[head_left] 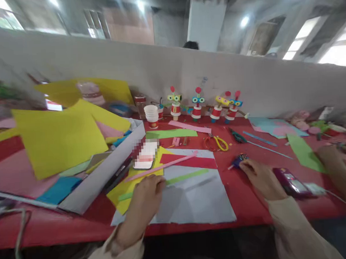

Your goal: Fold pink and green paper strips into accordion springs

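Note:
My left hand [150,193] is closed over the middle of a narrow green paper strip [189,177], above a grey-white sheet [199,204]. The strip casts a shadow on that sheet. A pink paper strip [174,163] lies just beyond, across a red paper piece [203,161] and a yellow sheet [114,195]. To the right, my right hand [261,177] has its fingers closed on a small dark blue object [238,161] with coloured marks, on the red tabletop [245,210]. Blur hides what kind of object it is.
A phone [148,155] and yellow-handled scissors [221,143] lie ahead. Several paper-cup figures [196,111] and stacked cups [151,115] line the wall. A white box [106,176] of paper stands left. At right are a purple device [292,183] and another person's hand [334,156].

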### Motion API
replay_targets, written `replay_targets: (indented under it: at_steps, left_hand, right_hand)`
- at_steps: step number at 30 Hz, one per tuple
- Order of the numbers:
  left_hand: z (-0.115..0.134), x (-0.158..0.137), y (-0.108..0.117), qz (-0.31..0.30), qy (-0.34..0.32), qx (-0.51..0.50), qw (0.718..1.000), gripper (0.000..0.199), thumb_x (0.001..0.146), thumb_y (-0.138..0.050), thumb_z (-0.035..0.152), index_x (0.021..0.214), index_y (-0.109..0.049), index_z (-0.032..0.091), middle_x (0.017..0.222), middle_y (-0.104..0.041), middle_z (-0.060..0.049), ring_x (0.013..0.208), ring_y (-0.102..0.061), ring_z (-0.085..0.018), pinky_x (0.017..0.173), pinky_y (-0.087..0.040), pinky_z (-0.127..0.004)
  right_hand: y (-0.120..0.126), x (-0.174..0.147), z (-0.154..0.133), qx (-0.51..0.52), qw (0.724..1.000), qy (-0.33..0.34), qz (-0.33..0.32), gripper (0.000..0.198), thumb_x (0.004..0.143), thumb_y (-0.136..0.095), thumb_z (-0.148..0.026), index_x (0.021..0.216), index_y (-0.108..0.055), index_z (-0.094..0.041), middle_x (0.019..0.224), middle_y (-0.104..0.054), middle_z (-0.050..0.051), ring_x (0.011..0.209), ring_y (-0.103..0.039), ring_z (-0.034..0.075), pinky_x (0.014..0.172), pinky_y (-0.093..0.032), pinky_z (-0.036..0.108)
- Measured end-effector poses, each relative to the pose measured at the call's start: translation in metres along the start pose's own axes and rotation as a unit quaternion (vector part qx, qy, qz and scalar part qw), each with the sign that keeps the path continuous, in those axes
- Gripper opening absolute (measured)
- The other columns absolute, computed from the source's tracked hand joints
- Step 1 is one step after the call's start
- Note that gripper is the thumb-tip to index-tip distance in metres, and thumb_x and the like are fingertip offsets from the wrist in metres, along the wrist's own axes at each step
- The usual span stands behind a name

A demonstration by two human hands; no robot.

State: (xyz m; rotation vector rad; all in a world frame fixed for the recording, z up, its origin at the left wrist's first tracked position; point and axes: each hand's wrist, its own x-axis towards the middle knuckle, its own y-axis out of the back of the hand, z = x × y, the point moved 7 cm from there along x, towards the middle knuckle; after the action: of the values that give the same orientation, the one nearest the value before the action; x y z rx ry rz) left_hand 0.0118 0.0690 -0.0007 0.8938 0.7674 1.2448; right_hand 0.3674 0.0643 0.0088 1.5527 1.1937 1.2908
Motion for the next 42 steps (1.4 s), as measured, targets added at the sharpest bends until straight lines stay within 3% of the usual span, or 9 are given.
replay_targets:
  at_steps: [3, 7, 13, 17, 20, 23, 28, 32, 42]
  left_hand:
    - [0.017, 0.010, -0.023, 0.058, -0.016, 0.032, 0.998, 0.025, 0.084, -0.043, 0.016, 0.097, -0.063, 0.019, 0.094, -0.066, -0.006, 0.091, -0.058, -0.021, 0.076, -0.041, -0.032]
    - [0.027, 0.005, -0.032, 0.132, -0.055, 0.066, 0.988, 0.027, 0.083, -0.047, 0.020, 0.107, -0.061, 0.023, 0.104, -0.063, -0.005, 0.097, -0.055, -0.024, 0.080, -0.039, -0.038]
    - [0.017, 0.001, -0.031, 0.134, -0.073, 0.041, 0.987, 0.023, 0.082, -0.047, 0.020, 0.094, -0.066, 0.021, 0.094, -0.065, -0.005, 0.091, -0.056, -0.023, 0.079, -0.040, -0.037]
    - [0.012, 0.005, -0.028, 0.137, -0.066, 0.014, 0.988, 0.022, 0.081, -0.048, 0.018, 0.090, -0.067, 0.019, 0.089, -0.065, -0.005, 0.087, -0.057, -0.022, 0.078, -0.042, -0.037]
    - [0.017, 0.006, -0.029, 0.137, -0.074, 0.009, 0.988, 0.023, 0.081, -0.047, 0.018, 0.087, -0.068, 0.020, 0.085, -0.064, -0.004, 0.084, -0.057, -0.022, 0.077, -0.042, -0.036]
    - [0.026, 0.005, -0.031, 0.143, -0.088, 0.007, 0.986, 0.025, 0.083, -0.044, 0.018, 0.085, -0.069, 0.020, 0.083, -0.063, -0.005, 0.082, -0.057, -0.021, 0.077, -0.042, -0.037]
    - [0.030, 0.004, -0.034, 0.152, -0.110, 0.004, 0.982, 0.028, 0.086, -0.041, 0.021, 0.086, -0.069, 0.019, 0.082, -0.062, -0.005, 0.079, -0.056, -0.021, 0.075, -0.043, -0.036]
    - [0.030, 0.003, -0.035, 0.149, -0.124, 0.020, 0.981, 0.027, 0.086, -0.041, 0.020, 0.086, -0.068, 0.019, 0.083, -0.061, -0.006, 0.079, -0.056, -0.020, 0.075, -0.042, -0.035]
    - [0.030, -0.001, -0.036, 0.158, -0.128, 0.028, 0.979, 0.026, 0.085, -0.042, 0.019, 0.085, -0.068, 0.020, 0.083, -0.061, -0.005, 0.080, -0.054, -0.021, 0.076, -0.039, -0.037]
  right_hand:
    - [-0.013, -0.004, 0.009, -0.109, 0.989, -0.094, -0.017, 0.034, 0.078, -0.048, -0.026, 0.106, -0.056, -0.010, 0.102, -0.062, 0.017, 0.097, -0.057, 0.031, 0.081, -0.042, 0.041]
    - [-0.028, -0.008, 0.015, -0.169, 0.967, -0.176, -0.069, 0.041, 0.074, -0.051, -0.024, 0.112, -0.052, -0.007, 0.107, -0.058, 0.023, 0.097, -0.056, 0.036, 0.074, -0.043, 0.045]
    - [-0.036, 0.001, 0.023, -0.168, 0.967, -0.178, -0.075, 0.043, 0.072, -0.052, -0.018, 0.112, -0.050, -0.004, 0.100, -0.059, 0.023, 0.090, -0.059, 0.032, 0.072, -0.043, 0.039]
    - [-0.023, 0.006, 0.023, -0.158, 0.969, -0.184, -0.047, 0.040, 0.071, -0.052, -0.022, 0.106, -0.053, -0.002, 0.097, -0.058, 0.023, 0.083, -0.060, 0.032, 0.066, -0.043, 0.036]
    - [-0.005, 0.000, 0.014, -0.079, 0.979, -0.190, 0.003, 0.038, 0.071, -0.052, -0.027, 0.103, -0.057, -0.006, 0.091, -0.060, 0.018, 0.076, -0.060, 0.028, 0.060, -0.041, 0.033]
    - [-0.005, -0.015, -0.011, 0.120, 0.977, -0.175, 0.002, 0.035, 0.077, -0.048, -0.041, 0.094, -0.060, -0.013, 0.065, -0.059, 0.006, 0.057, -0.055, 0.021, 0.052, -0.039, 0.030]
    - [-0.039, -0.048, -0.085, 0.427, 0.890, -0.108, -0.121, 0.044, 0.085, -0.037, -0.052, 0.095, -0.055, -0.014, 0.063, -0.059, 0.003, 0.055, -0.054, 0.015, 0.053, -0.041, 0.026]
    - [-0.050, -0.058, -0.114, 0.418, 0.895, -0.078, -0.131, 0.040, 0.086, -0.037, -0.053, 0.085, -0.052, -0.016, 0.053, -0.050, -0.002, 0.049, -0.050, 0.013, 0.050, -0.038, 0.024]
    - [-0.049, -0.065, -0.118, 0.385, 0.904, -0.105, -0.151, 0.041, 0.086, -0.035, -0.055, 0.082, -0.051, -0.018, 0.046, -0.046, -0.005, 0.042, -0.046, 0.012, 0.043, -0.033, 0.023]
